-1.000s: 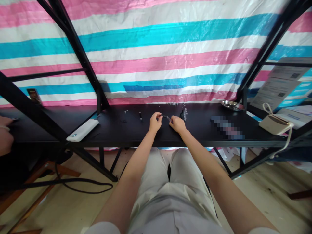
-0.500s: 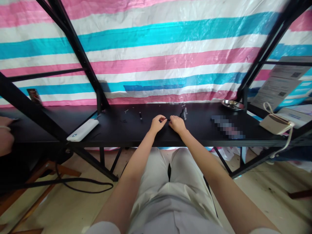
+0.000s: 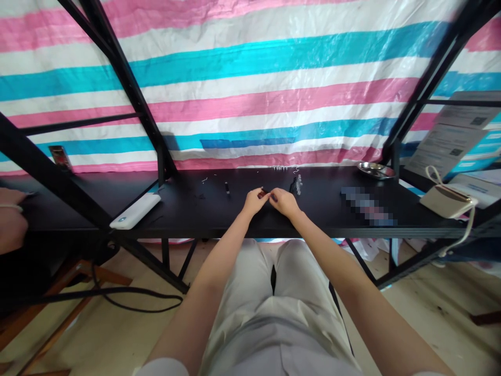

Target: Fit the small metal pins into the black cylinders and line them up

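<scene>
My left hand (image 3: 254,201) and my right hand (image 3: 284,202) meet fingertip to fingertip over the black table (image 3: 203,214). Both have their fingers pinched together. A small dark piece shows at the left fingertips, too small to name; whatever the right fingers hold is hidden. Just beyond my right hand lies a pile of small black and clear-grey pieces (image 3: 296,185). A short black stick with a white end (image 3: 227,188) lies left of my hands. Behind them is a row of tiny white pieces (image 3: 281,168) at the table's back edge.
A white power bank (image 3: 135,211) lies on the left and a round metal dish (image 3: 376,170) at the back right. Near the right end sits a beige pouch with a strap (image 3: 446,201). Black metal posts frame the table. Another person's hand (image 3: 13,219) is at far left.
My hands have come together, the right fingertips now touching the left ones, where a small gap was before. The view has shifted slightly.
</scene>
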{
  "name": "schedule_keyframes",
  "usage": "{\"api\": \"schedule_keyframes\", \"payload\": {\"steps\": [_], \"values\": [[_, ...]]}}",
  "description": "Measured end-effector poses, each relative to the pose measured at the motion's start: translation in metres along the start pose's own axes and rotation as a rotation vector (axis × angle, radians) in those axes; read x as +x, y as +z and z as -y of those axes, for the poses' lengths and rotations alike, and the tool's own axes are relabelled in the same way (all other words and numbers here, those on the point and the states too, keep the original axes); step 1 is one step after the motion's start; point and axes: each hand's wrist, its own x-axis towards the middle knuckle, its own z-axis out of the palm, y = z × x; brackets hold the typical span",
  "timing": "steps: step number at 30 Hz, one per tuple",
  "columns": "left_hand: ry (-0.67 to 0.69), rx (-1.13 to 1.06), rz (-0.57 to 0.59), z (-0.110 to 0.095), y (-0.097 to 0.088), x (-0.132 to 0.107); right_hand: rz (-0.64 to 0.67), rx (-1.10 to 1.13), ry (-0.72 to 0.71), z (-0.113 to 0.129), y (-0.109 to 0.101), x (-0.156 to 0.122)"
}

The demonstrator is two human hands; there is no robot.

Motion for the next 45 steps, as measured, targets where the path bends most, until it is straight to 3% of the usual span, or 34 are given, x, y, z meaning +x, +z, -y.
{"api": "schedule_keyframes", "payload": {"steps": [5,10,15,19,30,34,37,40,45], "values": [[-0.068,0.256,-0.036,0.004,-0.008,0.005,0.111,0.075,0.044,0.003,-0.003,0.002],[-0.338,0.579,-0.089,0.011,-0.039,0.014,0.161,0.066,0.069,0.005,-0.005,0.003],[-0.508,0.691,-0.081,0.019,-0.065,0.017,0.171,0.04,0.07,0.008,-0.007,0.002],[-0.54,0.714,-0.11,0.026,-0.072,0.014,0.167,0.031,0.062,0.008,-0.007,0.002],[-0.507,0.757,-0.08,0.03,-0.072,0.009,0.182,0.017,0.063,0.007,-0.007,0.003],[-0.34,0.82,0.077,0.028,-0.072,0.013,0.182,0.018,0.058,0.007,-0.006,0.003],[-0.232,0.885,0.28,0.024,-0.065,0.03,0.176,0.023,0.052,0.007,-0.006,0.003],[-0.265,0.921,0.39,0.019,-0.05,0.055,0.173,0.023,0.05,0.006,-0.005,0.003],[-0.328,0.876,0.364,0.012,-0.021,0.087,0.139,0.045,0.035,0.002,-0.003,0.002]]}}
